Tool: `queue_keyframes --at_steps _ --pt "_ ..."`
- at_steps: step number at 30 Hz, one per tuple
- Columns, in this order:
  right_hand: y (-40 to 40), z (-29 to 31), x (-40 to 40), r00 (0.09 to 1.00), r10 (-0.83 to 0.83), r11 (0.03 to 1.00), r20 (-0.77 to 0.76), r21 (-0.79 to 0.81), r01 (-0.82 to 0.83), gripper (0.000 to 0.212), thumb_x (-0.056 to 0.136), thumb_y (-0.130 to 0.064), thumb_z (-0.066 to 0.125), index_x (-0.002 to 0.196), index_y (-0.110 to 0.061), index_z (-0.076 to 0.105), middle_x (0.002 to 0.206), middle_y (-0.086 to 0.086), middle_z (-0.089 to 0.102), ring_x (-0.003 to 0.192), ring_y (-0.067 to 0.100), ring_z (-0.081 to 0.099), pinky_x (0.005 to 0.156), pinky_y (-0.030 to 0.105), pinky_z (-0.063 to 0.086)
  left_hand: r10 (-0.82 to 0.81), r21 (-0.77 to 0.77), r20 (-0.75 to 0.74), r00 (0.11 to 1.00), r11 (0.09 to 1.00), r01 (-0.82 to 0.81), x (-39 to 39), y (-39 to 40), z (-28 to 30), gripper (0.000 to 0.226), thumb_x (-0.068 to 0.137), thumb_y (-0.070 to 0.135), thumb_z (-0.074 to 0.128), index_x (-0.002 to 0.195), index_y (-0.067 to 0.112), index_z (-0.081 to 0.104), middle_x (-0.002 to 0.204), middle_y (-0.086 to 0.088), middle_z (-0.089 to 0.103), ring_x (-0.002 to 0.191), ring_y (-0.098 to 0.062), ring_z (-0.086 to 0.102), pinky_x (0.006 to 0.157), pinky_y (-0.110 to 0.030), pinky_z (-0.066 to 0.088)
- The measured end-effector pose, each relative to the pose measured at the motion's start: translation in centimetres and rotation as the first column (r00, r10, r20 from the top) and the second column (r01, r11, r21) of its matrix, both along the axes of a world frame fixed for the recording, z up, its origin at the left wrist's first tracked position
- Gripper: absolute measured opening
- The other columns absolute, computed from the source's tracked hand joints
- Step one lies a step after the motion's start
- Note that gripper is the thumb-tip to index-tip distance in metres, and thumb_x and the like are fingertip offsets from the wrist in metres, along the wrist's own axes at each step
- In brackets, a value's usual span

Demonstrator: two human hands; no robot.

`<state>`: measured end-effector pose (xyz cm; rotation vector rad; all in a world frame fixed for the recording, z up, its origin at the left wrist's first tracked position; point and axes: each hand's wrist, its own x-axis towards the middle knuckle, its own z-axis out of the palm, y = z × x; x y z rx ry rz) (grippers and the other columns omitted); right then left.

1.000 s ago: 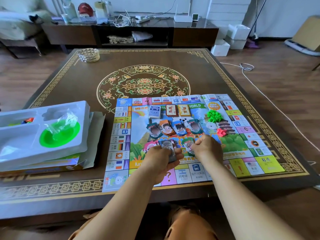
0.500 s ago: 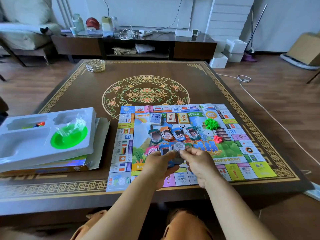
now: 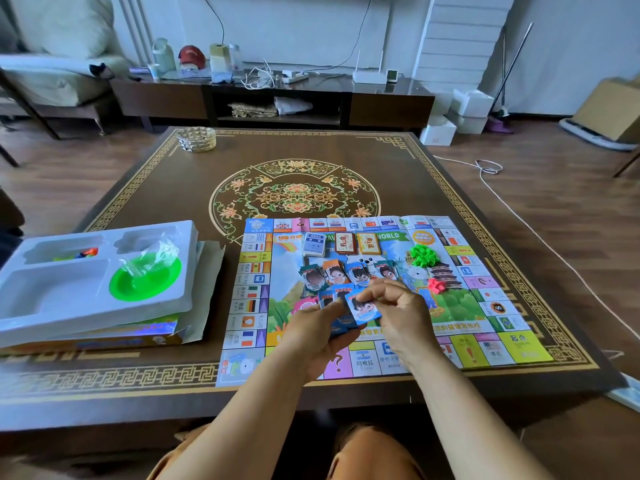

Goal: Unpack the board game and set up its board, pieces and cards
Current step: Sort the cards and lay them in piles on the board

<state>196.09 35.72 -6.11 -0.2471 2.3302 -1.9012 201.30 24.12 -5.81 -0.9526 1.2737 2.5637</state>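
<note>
The dark ornamented coffee table [image 3: 138, 209] carries the unfolded game board [image 3: 460, 306] at its near right and the white plastic box insert [image 3: 69, 306] at its left. On the board lie 3 card decks [image 3: 343, 243] and 4 banknote piles [image 3: 349, 273]. The left hand [image 3: 320, 337] grips a banknote stack [image 3: 341, 322] – the right hand [image 3: 403, 313] pinches its top blue note [image 3: 363, 308].

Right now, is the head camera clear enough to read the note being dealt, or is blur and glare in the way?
Head view: blue note between both hands is motion-softened, only its cartoon face legible; white tray glares near its front rim; wide-angle lens bows the table edge.
</note>
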Motion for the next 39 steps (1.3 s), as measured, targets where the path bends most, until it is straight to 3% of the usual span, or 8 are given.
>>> queue_keyframes --at_steps 3,7,10,12,16,21,28,39 --pt "0.1 -0.4 0.2 0.995 -0.017 0.99 -0.097 0.136 0.03 0.039 0.081 0.011 0.06 0.065 -0.022 0.07 0.101 -0.001 0.06 0.098 -0.005 0.052 0.077 -0.005 0.033 0.005 0.008 -0.003 1.0 1.0 -0.005 -0.1 -0.1 -0.1 0.029 0.093 0.018 0.058 0.112 -0.004 0.057 0.117 -0.026 0.06 0.106 -0.037 0.062 0.057 -0.027 0.059" --pt "0.1 -0.5 0.6 0.991 0.02 0.988 -0.129 0.155 0.001 0.035 0.081 0.01 0.059 0.068 -0.02 0.073 0.09 -0.007 0.061 0.086 -0.008 0.057 0.074 -0.002 0.037 -0.028 -0.039 -0.019 0.999 0.999 0.027 0.1 -0.1 -0.2 0.008 0.093 0.009 0.057 0.092 0.003 0.061 0.102 -0.019 0.062 0.087 -0.025 0.063 0.057 -0.025 0.058" --pt "0.1 -0.7 0.7 0.999 -0.009 0.997 -0.032 0.078 0.012 0.033 0.088 0.001 0.056 0.073 -0.026 0.07 0.077 -0.011 0.067 0.067 0.003 0.057 0.065 0.015 0.044 -0.006 -0.094 -0.012 1.0 0.996 0.005 0.0 0.0 -0.5 0.004 0.092 0.008 0.058 0.092 0.005 0.061 0.096 -0.016 0.064 0.081 -0.023 0.064 0.059 -0.025 0.057" --pt "0.2 -0.5 0.8 0.995 -0.039 0.999 0.089 -0.02 0.041 0.02 0.091 -0.011 0.058 0.081 -0.024 0.068 0.076 -0.007 0.066 0.069 0.011 0.054 0.062 0.022 0.043 0.044 -0.107 -0.006 0.999 0.993 -0.044 -0.1 0.0 -0.6 0.005 0.091 0.009 0.06 0.094 0.005 0.06 0.097 -0.016 0.065 0.08 -0.023 0.065 0.056 -0.024 0.057" --pt "0.2 -0.4 1.2 0.956 0.067 0.998 0.284 -0.003 -0.069 0.007 0.088 -0.018 0.065 0.081 -0.018 0.066 0.073 -0.004 0.065 0.068 0.007 0.058 0.055 0.017 0.043 0.084 -0.117 -0.032 0.996 0.989 -0.087 -0.2 0.1 -0.5 0.005 0.088 0.01 0.064 0.09 0.006 0.064 0.09 -0.013 0.067 0.079 -0.022 0.066 0.054 -0.023 0.056" --pt "-0.4 -0.5 1.0 0.926 -0.137 0.988 0.352 -0.012 0.151 0.005 0.084 -0.019 0.07 0.086 -0.016 0.067 0.073 -0.001 0.067 0.055 0.006 0.06 0.043 0.016 0.042 0.018 -0.133 -0.022 1.0 0.991 -0.021 -0.1 0.1 -0.5 0.016 0.09 0.018 0.063 0.099 0.004 0.062 0.099 -0.019 0.068 0.083 -0.026 0.068 0.06 -0.028 0.057" --pt "-0.7 0.1 1.2 0.896 -0.117 0.98 0.428 -0.096 0.174 0.01 0.084 -0.019 0.071 0.079 -0.022 0.063 0.072 0.0 0.067 0.055 0.008 0.061 0.047 0.021 0.045 0.023 -0.205 -0.014 1.0 0.978 -0.026 -0.1 0.0 -0.6 0.016 0.083 0.015 0.071 0.093 0.006 0.061 0.095 -0.017 0.068 0.078 -0.025 0.068 0.069 -0.029 0.059" --pt "-0.9 -0.2 1.4 0.884 -0.106 0.973 0.455 -0.136 0.187 0.008 0.084 -0.017 0.07 0.079 -0.019 0.065 0.076 0.004 0.067 0.064 0.014 0.062 0.052 0.025 0.046 -0.018 -0.138 -0.087 0.996 0.99 0.006 -0.1 0.1 -0.2 0.012 0.095 0.01 0.051 0.095 0.005 0.062 0.102 -0.019 0.067 0.092 -0.027 0.066 0.077 -0.03 0.057"
